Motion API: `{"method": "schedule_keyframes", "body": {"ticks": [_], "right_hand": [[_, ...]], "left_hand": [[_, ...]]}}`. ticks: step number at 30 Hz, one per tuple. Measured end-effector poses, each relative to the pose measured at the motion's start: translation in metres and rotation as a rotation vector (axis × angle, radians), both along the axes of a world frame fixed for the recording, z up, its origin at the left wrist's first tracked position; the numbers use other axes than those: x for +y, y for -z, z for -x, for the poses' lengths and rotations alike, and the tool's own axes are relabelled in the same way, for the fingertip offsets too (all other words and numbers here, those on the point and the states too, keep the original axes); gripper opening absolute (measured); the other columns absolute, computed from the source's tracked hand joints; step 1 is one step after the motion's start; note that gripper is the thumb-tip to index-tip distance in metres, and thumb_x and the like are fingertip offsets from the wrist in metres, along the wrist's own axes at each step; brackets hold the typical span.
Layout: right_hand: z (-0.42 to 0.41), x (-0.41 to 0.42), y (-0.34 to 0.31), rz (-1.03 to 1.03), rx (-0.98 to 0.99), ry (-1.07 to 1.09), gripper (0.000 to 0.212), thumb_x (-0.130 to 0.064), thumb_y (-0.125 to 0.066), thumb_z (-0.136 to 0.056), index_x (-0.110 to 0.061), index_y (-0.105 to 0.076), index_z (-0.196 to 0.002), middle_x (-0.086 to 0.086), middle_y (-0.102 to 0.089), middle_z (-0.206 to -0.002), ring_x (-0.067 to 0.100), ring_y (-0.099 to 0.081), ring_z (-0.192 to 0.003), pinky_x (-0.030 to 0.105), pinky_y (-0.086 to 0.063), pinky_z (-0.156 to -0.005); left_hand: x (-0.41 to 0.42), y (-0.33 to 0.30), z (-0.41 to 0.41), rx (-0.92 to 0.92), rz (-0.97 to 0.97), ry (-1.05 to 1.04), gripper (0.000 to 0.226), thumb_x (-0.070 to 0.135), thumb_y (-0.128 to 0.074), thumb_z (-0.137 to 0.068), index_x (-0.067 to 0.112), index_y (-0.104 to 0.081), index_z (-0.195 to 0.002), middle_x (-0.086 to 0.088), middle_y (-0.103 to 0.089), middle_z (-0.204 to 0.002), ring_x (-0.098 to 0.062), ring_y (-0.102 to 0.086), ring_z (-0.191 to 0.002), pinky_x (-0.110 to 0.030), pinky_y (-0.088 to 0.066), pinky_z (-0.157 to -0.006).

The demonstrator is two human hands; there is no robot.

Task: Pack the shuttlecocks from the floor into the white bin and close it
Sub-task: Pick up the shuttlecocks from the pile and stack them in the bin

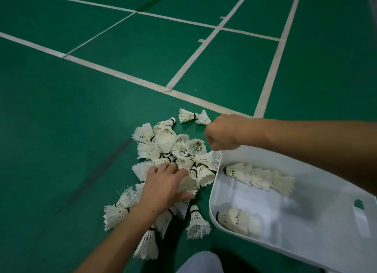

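A heap of several white feather shuttlecocks (169, 148) lies on the green court floor. My left hand (165, 187) lies on the near side of the heap with its fingers spread over the feathers. To the right, the white bin (318, 238) is tipped towards the heap with its mouth open. Inside it lie a stacked row of shuttlecocks (259, 177) and another bunch (236, 219). My right hand (226, 132) has its fingers curled and pinches the bin's upper rim corner. No lid is in view.
White court lines (126, 77) cross the green floor beyond the heap. Two shuttlecocks (193, 116) lie apart at the far side, others (196, 221) near my knee (201, 262) at the bottom edge.
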State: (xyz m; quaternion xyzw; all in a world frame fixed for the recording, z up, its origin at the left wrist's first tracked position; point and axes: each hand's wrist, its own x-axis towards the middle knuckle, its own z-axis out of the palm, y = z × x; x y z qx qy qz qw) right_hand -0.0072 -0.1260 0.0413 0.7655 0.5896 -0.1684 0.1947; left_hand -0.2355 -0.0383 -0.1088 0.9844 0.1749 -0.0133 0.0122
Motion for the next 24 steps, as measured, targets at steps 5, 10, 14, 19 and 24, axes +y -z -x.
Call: {"method": "schedule_keyframes", "body": {"ticks": [5, 10, 14, 19, 24], "right_hand": [[-0.008, 0.029, 0.012, 0.18, 0.048, -0.009, 0.026, -0.03, -0.06, -0.101, -0.018, -0.072, -0.121, 0.004, -0.073, -0.117, 0.027, -0.069, -0.107, 0.034, -0.055, -0.081], [-0.012, 0.044, 0.023, 0.395, 0.147, -0.038, 0.037, -0.019, -0.056, -0.107, -0.016, -0.061, -0.143, 0.001, -0.07, -0.123, 0.013, -0.055, -0.095, 0.021, -0.047, -0.074], [-0.015, 0.05, 0.031, 0.462, 0.181, -0.071, 0.045, -0.014, -0.057, -0.106, -0.018, -0.053, -0.151, -0.007, -0.063, -0.115, 0.006, -0.053, -0.077, 0.016, -0.043, -0.07], [-0.026, 0.052, 0.04, 0.281, 0.381, 0.112, 0.037, -0.002, -0.05, -0.104, -0.012, -0.067, -0.135, 0.001, -0.072, -0.131, 0.022, -0.07, -0.112, 0.037, -0.058, -0.1], [-0.028, 0.04, 0.027, -0.017, 0.476, 0.148, 0.024, -0.02, -0.06, -0.103, -0.016, -0.078, -0.119, -0.007, -0.076, -0.113, 0.014, -0.072, -0.099, 0.037, -0.059, -0.097]], "left_hand": [[0.013, 0.016, 0.006, -0.142, -0.116, 0.166, 0.072, 0.088, -0.057, -0.077, 0.031, -0.066, -0.121, 0.009, -0.07, -0.097, -0.018, -0.062, -0.087, -0.037, -0.045, -0.077], [0.014, 0.025, 0.017, -0.157, -0.163, 0.159, 0.074, 0.081, -0.044, -0.092, 0.026, -0.06, -0.138, 0.007, -0.073, -0.098, -0.016, -0.066, -0.082, -0.037, -0.048, -0.08], [0.013, 0.023, 0.019, -0.162, -0.193, 0.12, 0.07, 0.077, -0.041, -0.098, 0.022, -0.062, -0.136, 0.006, -0.077, -0.095, -0.017, -0.07, -0.08, -0.036, -0.048, -0.08], [0.02, 0.018, 0.017, -0.185, -0.108, 0.117, 0.07, 0.077, -0.038, -0.098, 0.02, -0.059, -0.135, 0.009, -0.081, -0.097, -0.011, -0.073, -0.074, -0.028, -0.042, -0.073], [0.019, -0.015, 0.012, -0.386, 0.088, -0.093, 0.069, 0.077, -0.057, -0.087, 0.022, -0.066, -0.127, 0.013, -0.076, -0.073, -0.002, -0.063, -0.053, -0.023, -0.048, -0.067]]}}
